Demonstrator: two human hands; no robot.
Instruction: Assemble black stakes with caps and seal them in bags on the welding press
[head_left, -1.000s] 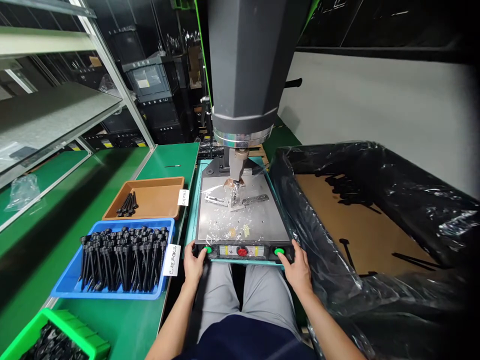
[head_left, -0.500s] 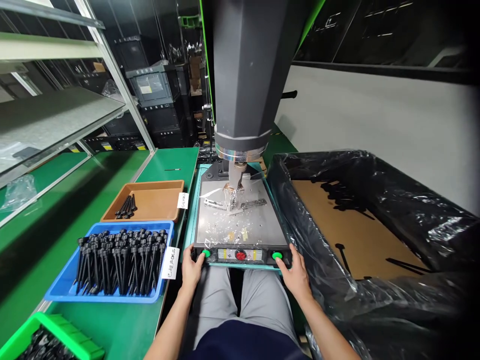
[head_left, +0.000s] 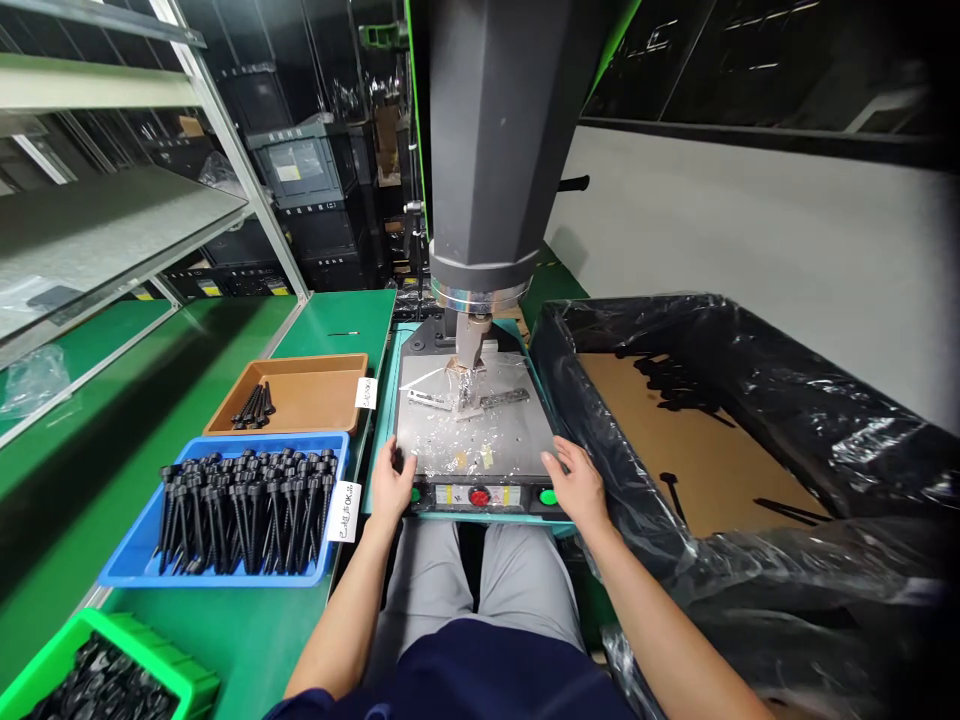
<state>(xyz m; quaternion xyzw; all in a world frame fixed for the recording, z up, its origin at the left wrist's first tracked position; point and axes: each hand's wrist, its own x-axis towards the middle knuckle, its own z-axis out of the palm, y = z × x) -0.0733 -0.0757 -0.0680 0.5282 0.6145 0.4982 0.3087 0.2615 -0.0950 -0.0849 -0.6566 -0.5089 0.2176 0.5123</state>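
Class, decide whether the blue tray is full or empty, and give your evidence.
Mostly full: black long-stemmed parts are packed across most of the blue tray, though bare blue shows at its left side.

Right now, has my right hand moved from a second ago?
Yes: your right hand has left the right green button, shifting up the view toward the metal plate.

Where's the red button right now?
In the head view, the red button sits low, near centre, on the front panel, between the green buttons near the left hand and right hand.
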